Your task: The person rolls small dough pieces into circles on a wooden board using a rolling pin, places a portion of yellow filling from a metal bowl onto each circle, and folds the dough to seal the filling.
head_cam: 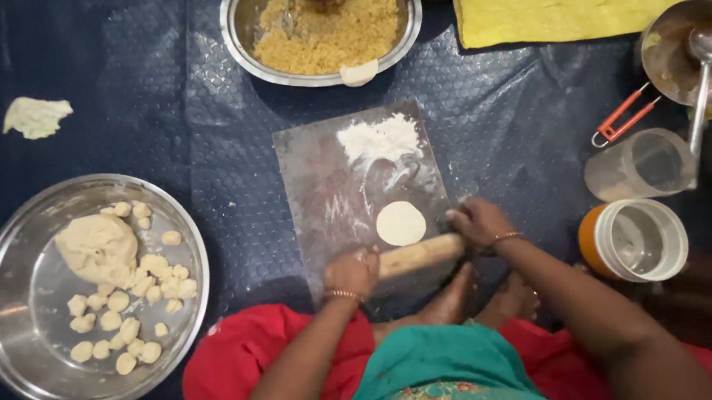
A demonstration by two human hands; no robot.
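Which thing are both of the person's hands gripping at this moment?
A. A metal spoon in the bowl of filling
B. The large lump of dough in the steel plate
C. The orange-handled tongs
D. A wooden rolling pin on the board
D: the left hand and right hand each grip one end of the rolling pin, just below the flat dough disc on the board.

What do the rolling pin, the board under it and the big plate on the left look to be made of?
Rolling pin: probably wood, pale tan and matte, gripped by the left hand and right hand. Board: grey, dull and flour-smeared, perhaps stone or worn metal; hard to tell. Big plate: apparently polished steel, silvery with bright reflections along its rim.
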